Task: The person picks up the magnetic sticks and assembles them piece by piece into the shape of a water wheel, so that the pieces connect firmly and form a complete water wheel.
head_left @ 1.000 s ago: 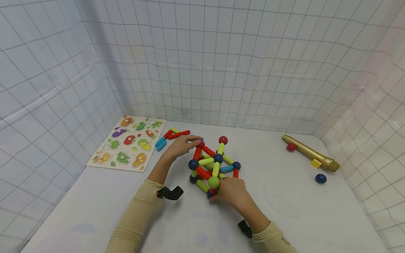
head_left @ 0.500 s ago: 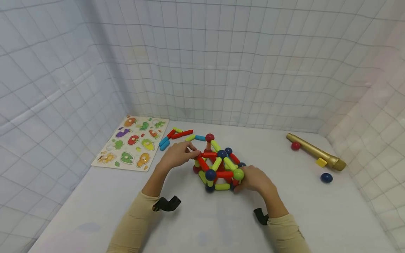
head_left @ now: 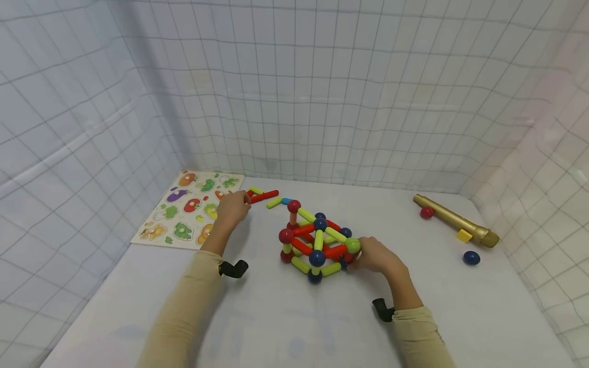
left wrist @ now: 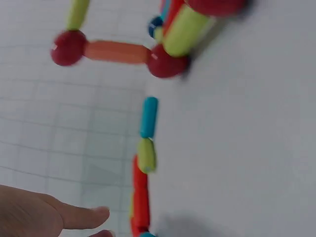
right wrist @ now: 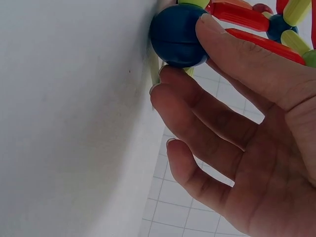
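A structure of red, yellow-green and blue rods joined by balls (head_left: 317, 243) stands mid-table. My right hand (head_left: 375, 255) is at its right end, beside a green ball (head_left: 353, 245). In the right wrist view my thumb and a fingertip pinch a dark blue ball (right wrist: 177, 34) of the structure. My left hand (head_left: 232, 207) is off the structure, over the table near loose rods: red (head_left: 263, 196), yellow-green (head_left: 274, 203) and blue (head_left: 287, 201). The left wrist view shows its fingers (left wrist: 74, 217) stretched out and empty, beside the red rod (left wrist: 139, 197).
A wooden vegetable puzzle board (head_left: 184, 209) lies at the back left. At the right are a gold tube (head_left: 453, 220), a red ball (head_left: 426, 212), a yellow block (head_left: 463, 235) and a dark blue ball (head_left: 471, 257). Grid-patterned walls enclose the table.
My left hand let go of the structure and moved left and back to the loose rods. The structure was turned and lowered; my right hand stayed on its right end.
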A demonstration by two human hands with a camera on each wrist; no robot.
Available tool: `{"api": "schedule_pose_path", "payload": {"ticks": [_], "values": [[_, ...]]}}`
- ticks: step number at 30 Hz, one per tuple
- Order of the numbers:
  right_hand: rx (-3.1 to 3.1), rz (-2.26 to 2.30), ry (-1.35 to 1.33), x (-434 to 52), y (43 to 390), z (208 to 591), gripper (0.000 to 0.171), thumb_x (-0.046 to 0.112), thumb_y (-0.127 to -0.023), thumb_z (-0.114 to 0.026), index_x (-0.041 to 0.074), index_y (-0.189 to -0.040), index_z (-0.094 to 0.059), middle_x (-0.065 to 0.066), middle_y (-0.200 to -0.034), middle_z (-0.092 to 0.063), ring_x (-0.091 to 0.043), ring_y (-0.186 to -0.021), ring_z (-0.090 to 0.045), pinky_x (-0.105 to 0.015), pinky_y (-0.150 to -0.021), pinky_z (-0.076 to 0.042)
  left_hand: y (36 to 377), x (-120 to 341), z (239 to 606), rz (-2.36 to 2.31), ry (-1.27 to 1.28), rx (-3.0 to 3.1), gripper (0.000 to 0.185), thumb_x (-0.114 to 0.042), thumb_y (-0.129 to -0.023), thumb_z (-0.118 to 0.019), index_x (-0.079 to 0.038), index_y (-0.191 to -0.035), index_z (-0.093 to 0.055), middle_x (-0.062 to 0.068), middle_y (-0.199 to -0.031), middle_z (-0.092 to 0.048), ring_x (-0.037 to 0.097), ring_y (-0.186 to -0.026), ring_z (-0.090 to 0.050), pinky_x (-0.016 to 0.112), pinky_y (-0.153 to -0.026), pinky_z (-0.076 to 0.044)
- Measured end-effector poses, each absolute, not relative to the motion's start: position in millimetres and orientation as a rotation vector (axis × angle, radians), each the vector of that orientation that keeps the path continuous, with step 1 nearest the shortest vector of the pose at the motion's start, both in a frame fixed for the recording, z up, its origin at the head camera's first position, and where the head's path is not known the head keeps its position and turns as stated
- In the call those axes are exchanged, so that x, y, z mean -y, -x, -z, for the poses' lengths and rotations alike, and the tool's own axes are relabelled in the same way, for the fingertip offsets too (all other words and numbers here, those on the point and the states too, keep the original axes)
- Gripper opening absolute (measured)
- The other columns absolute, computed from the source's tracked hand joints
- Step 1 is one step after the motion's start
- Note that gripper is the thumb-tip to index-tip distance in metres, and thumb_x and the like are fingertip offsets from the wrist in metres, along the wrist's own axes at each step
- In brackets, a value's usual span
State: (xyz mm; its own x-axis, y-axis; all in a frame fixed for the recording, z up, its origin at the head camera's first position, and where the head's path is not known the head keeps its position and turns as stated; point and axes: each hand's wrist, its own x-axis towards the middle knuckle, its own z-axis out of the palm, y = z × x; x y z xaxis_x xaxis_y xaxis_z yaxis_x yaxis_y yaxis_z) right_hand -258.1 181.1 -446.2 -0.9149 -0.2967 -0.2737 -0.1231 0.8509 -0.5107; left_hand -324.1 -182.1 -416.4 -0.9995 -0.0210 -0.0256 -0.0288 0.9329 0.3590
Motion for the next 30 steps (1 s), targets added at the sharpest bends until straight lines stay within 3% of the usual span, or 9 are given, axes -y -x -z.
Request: {"api": "schedule_pose_path", "payload": {"ticks": [4,10,15,20,23,30], "values": [[-2.67,0.714,0.314,-180,257,447,0.036,0.018,-0.071,-0.086,0.005,-0.099,-0.067,-0.004,-0.091,-0.068,-0.017,-0.08,-0.059,-0.037,-0.078,-0.055,338,198,441,-0.406,0.071,-3.064,0.033,-0.015,-0.091,-0.064,0.002,-0.12,-0.062,0.023,-0.117,-0.064,0.039,-0.105,-0.062,0.049,-0.084,-0.054],[-2.679,0.693,0.299,-178,256,445,0.037,0.017,-0.071,-0.086,0.005,-0.1,-0.066,-0.004,-0.09,-0.067,-0.018,-0.08,-0.058,-0.037,-0.077,-0.055,342,205,454,-0.455,0.072,-3.08,0.034,-0.005,-0.09,-0.059,0.003,-0.123,-0.062,0.028,-0.119,-0.062,0.042,-0.106,-0.061,0.05,-0.084,-0.054],[-2.697,0.671,0.281,-176,255,442,0.039,0.017,-0.071,-0.086,0.004,-0.101,-0.065,-0.005,-0.089,-0.067,-0.018,-0.079,-0.058,-0.036,-0.076,-0.055,336,200,441,-0.63,0.043,-3.039,0.036,-0.009,-0.092,-0.055,0.004,-0.125,-0.061,0.026,-0.124,-0.063,0.038,-0.102,-0.064,0.044,-0.081,-0.054],[-2.703,0.657,0.283,-175,255,442,0.039,0.017,-0.071,-0.086,0.004,-0.101,-0.066,-0.005,-0.089,-0.068,-0.018,-0.078,-0.058,-0.037,-0.076,-0.056,319,186,417,-1.181,0.054,-2.789,0.039,-0.021,-0.097,-0.055,-0.003,-0.131,-0.059,0.024,-0.126,-0.061,0.035,-0.102,-0.066,0.035,-0.083,-0.056],[-2.709,0.649,0.28,-175,255,442,0.039,0.017,-0.071,-0.086,0.004,-0.102,-0.066,-0.005,-0.09,-0.068,-0.018,-0.08,-0.058,-0.038,-0.078,-0.056,308,171,402,-1.429,-0.012,-2.624,0.042,-0.029,-0.097,-0.058,-0.005,-0.132,-0.057,0.021,-0.125,-0.062,0.037,-0.108,-0.064,0.035,-0.089,-0.056],[-2.692,0.657,0.27,-175,255,440,0.038,0.016,-0.072,-0.086,0.004,-0.102,-0.066,-0.005,-0.09,-0.068,-0.018,-0.079,-0.058,-0.037,-0.077,-0.055,292,143,388,-1.438,-0.172,-2.537,0.041,-0.03,-0.094,-0.063,-0.01,-0.13,-0.06,0.017,-0.126,-0.062,0.032,-0.101,-0.063,0.038,-0.091,-0.054]]}}
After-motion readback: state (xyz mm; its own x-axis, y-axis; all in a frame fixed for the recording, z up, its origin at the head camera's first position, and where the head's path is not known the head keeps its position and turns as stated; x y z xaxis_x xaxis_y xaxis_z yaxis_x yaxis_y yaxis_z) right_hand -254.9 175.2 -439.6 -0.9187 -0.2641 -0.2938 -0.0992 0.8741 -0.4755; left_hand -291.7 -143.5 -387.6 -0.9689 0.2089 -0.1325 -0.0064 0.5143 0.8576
